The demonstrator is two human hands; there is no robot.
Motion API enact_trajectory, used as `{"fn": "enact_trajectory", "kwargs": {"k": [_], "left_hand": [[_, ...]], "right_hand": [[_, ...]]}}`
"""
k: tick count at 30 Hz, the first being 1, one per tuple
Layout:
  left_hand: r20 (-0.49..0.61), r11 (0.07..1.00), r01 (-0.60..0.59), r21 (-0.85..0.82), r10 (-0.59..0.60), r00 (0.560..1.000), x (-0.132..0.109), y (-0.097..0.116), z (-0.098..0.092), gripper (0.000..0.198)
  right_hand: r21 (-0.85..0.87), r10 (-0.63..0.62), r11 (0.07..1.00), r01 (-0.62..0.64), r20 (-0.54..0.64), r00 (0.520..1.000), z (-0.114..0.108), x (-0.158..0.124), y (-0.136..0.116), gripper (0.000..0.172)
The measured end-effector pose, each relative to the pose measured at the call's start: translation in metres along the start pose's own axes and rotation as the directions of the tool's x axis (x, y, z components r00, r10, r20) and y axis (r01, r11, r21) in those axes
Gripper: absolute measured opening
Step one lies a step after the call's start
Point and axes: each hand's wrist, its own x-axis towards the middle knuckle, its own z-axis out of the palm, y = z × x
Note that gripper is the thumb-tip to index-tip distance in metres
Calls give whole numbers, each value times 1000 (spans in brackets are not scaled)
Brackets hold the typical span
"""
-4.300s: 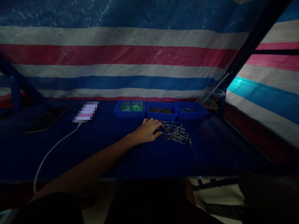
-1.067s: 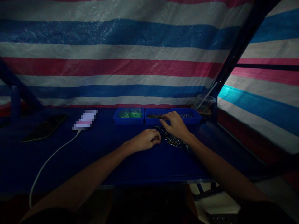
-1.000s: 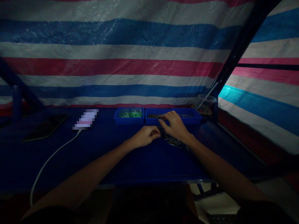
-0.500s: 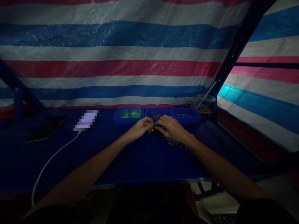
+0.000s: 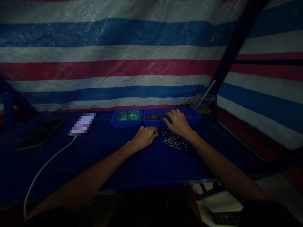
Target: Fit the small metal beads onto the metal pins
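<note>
My left hand (image 5: 145, 137) rests low over the blue table, its fingers pinched at the left end of a loose pile of thin metal pins (image 5: 176, 140). One thin pin (image 5: 161, 135) appears to stick out from those fingertips. Above the right part of the middle blue tray (image 5: 155, 125) is my right hand (image 5: 178, 122), thumb and fingers apart and bent down. Small dark, brassy pieces (image 5: 154, 117) fill that tray, close to my right fingertips. More thin pins (image 5: 187, 115) lie in the right blue tray (image 5: 195, 118), partly hidden behind my hand.
A left blue tray (image 5: 126, 124) contains green pieces in clear plastic. Further left are a lit phone (image 5: 82, 124) with a white cable (image 5: 44, 167) and a dark flat device (image 5: 40, 134). A clear tub (image 5: 204, 100) stands at the back right, before striped sheeting (image 5: 118, 67).
My hands, together before, have separated. The left came down toward me to the pile's edge; the right lifted its fingers over the middle tray. More of the pile shows, and the view has shifted slightly.
</note>
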Motion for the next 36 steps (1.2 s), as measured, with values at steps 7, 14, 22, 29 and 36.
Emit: {"fn": "enact_trajectory", "kwargs": {"k": [7,14,22,29,36], "left_hand": [[-223,939,148,-311,-223,949,-3,-15,-8,36],[-239,864,119,-489,-264,935,-3,-8,-8,45],[-150,945,-22,-326,-28,988,-7,5,-9,22],[13,976,-214,-50,214,977,-5,26,1,19],[-45,903,-26,-430,7,999,-3,8,4,7]], "right_hand": [[85,-269,961,263,66,961,-12,-9,-26,24],[108,-301,948,299,3,954,-21,-8,-30,24],[41,71,997,-60,-323,944,-46,5,39,28],[-184,346,915,-359,-96,933,-27,-1,72,44],[123,7,992,-3,-38,999,-24,-3,1,32]]}}
